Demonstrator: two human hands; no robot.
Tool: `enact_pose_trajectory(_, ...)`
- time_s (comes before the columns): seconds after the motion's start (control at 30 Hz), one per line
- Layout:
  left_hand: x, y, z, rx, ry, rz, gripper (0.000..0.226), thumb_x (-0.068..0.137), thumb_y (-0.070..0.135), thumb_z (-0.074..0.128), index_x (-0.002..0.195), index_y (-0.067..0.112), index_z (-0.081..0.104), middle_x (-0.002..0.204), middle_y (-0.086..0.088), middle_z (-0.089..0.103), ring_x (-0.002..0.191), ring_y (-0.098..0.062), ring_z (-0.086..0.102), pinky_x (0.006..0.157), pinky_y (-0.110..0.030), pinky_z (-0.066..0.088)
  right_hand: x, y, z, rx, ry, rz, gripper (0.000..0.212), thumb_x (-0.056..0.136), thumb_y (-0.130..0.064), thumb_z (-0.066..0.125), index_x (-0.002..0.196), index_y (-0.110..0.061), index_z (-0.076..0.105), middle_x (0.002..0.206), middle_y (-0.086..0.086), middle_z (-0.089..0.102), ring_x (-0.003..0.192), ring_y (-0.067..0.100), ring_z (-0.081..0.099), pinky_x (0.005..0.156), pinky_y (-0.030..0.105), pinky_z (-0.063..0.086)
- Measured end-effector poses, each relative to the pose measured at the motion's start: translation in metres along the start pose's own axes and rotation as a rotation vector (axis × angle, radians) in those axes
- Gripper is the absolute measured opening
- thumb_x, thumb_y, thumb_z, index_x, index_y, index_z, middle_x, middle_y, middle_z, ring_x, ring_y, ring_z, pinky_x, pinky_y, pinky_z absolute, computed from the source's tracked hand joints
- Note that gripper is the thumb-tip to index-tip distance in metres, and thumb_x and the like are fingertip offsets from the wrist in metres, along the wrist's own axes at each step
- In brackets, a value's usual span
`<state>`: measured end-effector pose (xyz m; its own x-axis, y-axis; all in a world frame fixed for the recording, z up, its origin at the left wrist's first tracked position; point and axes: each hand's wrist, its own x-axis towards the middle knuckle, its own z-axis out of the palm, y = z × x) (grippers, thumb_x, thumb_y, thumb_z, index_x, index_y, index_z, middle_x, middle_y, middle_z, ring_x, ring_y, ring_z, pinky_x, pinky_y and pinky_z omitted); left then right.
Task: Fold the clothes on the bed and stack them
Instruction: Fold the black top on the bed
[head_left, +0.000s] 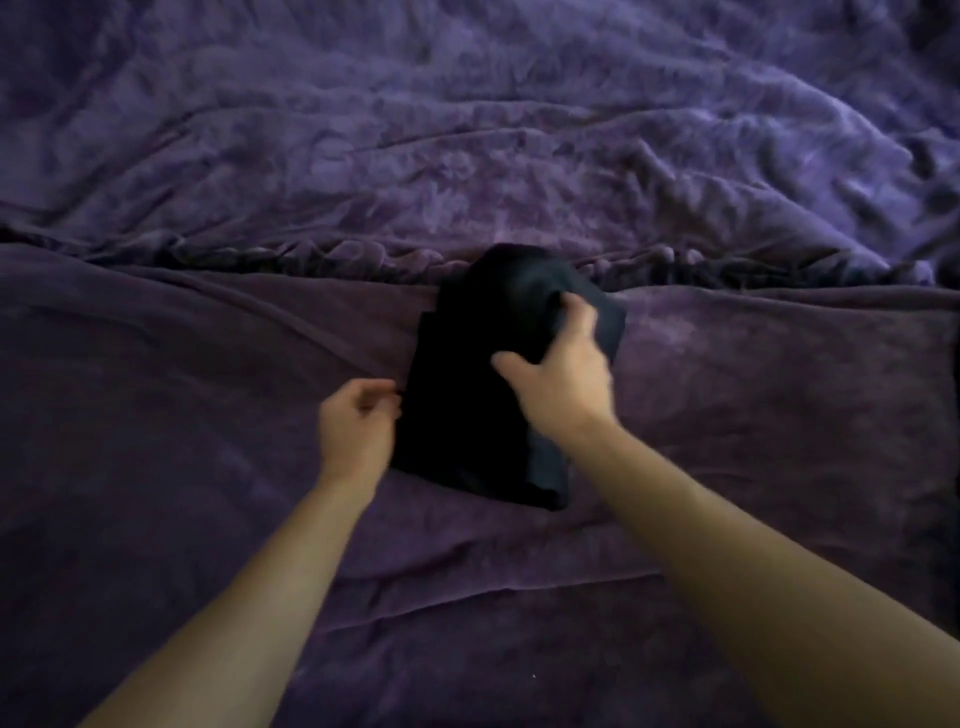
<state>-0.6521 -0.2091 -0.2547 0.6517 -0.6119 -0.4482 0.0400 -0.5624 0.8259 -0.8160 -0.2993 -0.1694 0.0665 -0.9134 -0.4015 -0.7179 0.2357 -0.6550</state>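
Whole view is basically just a bed (208, 545), no walls or floor visible. It's covered in a purple cover (519, 130) that looks plush, kind of velvety, with a soft sheen where the light hits it. Beyond the black garment (457, 415) the cover is really rumpled, full of creases and little hills. On the near side of the garment it's darker and much smoother, with only a few long shallow wrinkles. A bunched-up ridge (311, 257) of fabric runs straight across, and the garment's far end sits right up against it.

The garment itself lies on the smooth part of the bed. It's matte black, thin-looking cloth, folded into a rough oblong with fairly straight side edges and a squared-off near end. The far end is lifted and rounded into a soft hump. It's so dark that no seams or details show, so I can't tell what type of clothing it is.

The right hand (561, 379) is on top of that far end, fingers curled in and grabbing a bunch of the cloth. The left hand (356, 421) is at the garment's left edge with its fingers curled. It's blurry, so I honestly cannot tell whether it's pinching the edge or just beside it.

Count: one garment, one stack-free pile of exactly that, two hands, both arms bare.
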Motion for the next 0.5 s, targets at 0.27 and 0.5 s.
enact_pose_trajectory(0.27,0.005,-0.013,-0.046,0.334,0.115,0.366,0.027,0.088,0.015,0.052,0.11,0.01,0.066,0.104,-0.013,0.061,0.09,-0.023,0.061,0.085,-0.036,0.049,0.021,0.006,0.072,0.073,-0.179,-0.232,0.043,0.091,-0.016,0.054,0.134,-0.014,0.054,0.113,0.009,0.065,0.101,0.029,0.064,0.09,0.047,0.052)
enact_pose_trajectory(0.5,0.017,0.0,0.041,1.008,-0.139,0.668,0.062,0.095,0.057,0.027,0.151,0.036,0.012,0.158,-0.017,0.008,0.142,-0.042,0.017,0.107,-0.058,0.027,0.044,0.09,0.031,-0.654,0.091,-0.357,0.063,0.096,-0.046,0.045,0.152,-0.031,0.02,0.161,0.01,0.011,0.148,0.029,0.008,0.11,0.053,0.025)
